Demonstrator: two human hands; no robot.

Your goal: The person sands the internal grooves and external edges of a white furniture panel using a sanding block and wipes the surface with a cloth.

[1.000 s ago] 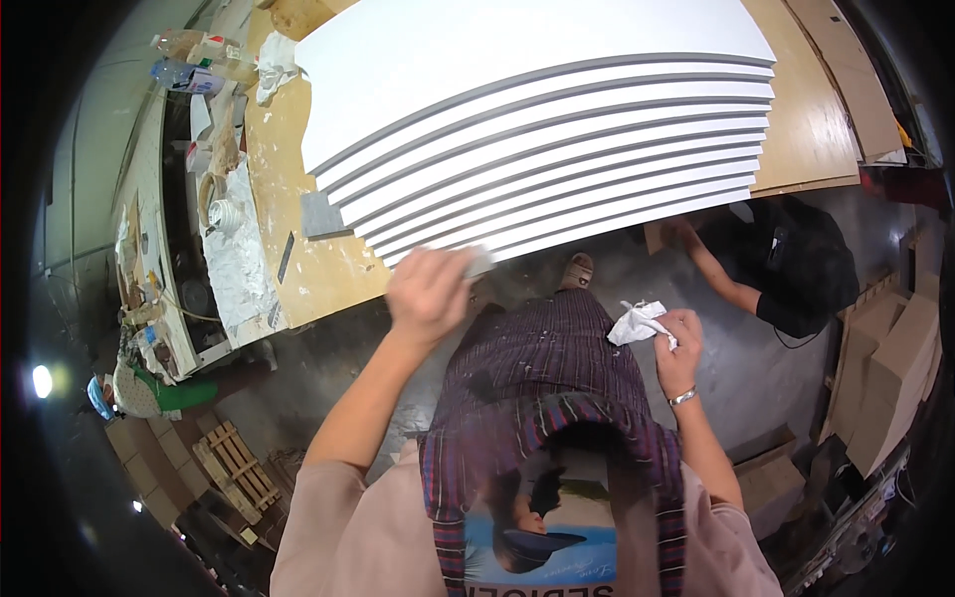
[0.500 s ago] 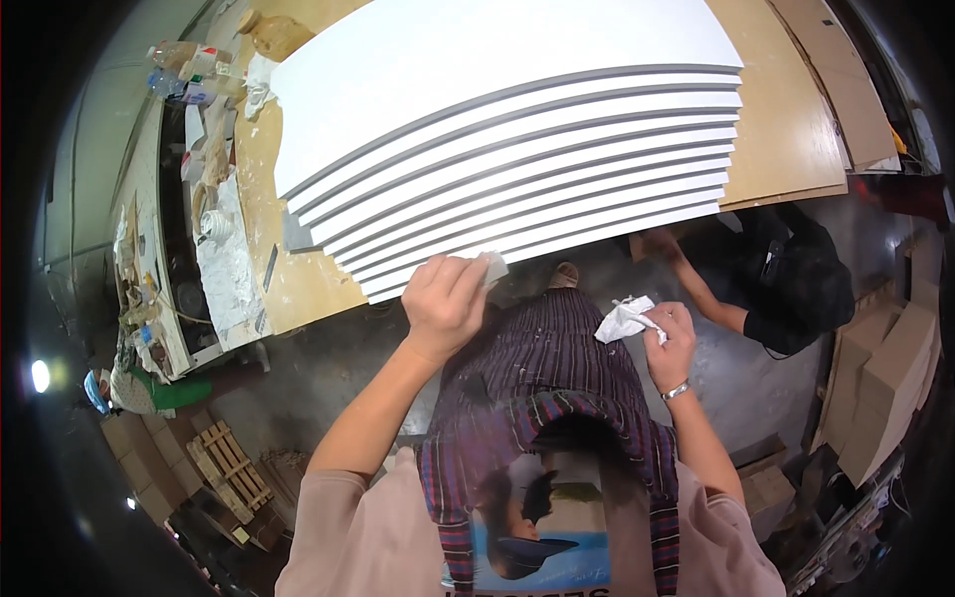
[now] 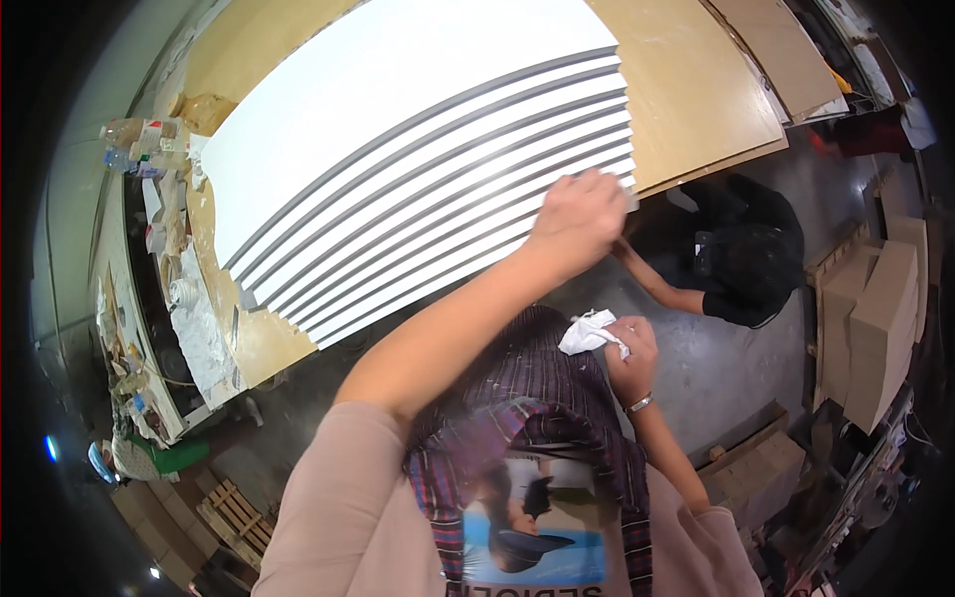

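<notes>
Wiping or rubbing along the stepped front edges of a stack of white panels (image 3: 418, 169), by the look of it. The stack lies flat on a brown workbench (image 3: 696, 90), each sheet set back a little from the one beneath, with grey edge lines showing between them.

Left hand (image 3: 577, 219) reaches far out across the body to the right-hand corner of the stack, fingers curled shut over a small pale pad (image 3: 627, 197). Only a sliver of the pad shows past the knuckles, pressed against the panel corner.

Right hand (image 3: 629, 356) hangs back near the chest, well apart from the panels and fisted around a crumpled white rag (image 3: 589, 333), with a thin band at the wrist.

Just below that corner crouches another person in black (image 3: 746, 249), one bare forearm stretched toward the underside of the bench edge, close to the left hand but not touching it as far as can be seen.

Judged from this, the stroke sits at the very end of the edge run. The next pass calls for steady, even pressure along a single step and a clean lift at the corner, with care not to knock the co-worker's arm underneath. The rag is ready in the other hand if wiping down is wanted.

Clutter of bottles and scraps (image 3: 159, 209) lines the bench's left side, and cardboard boxes (image 3: 880, 318) are stacked at the right.
</notes>
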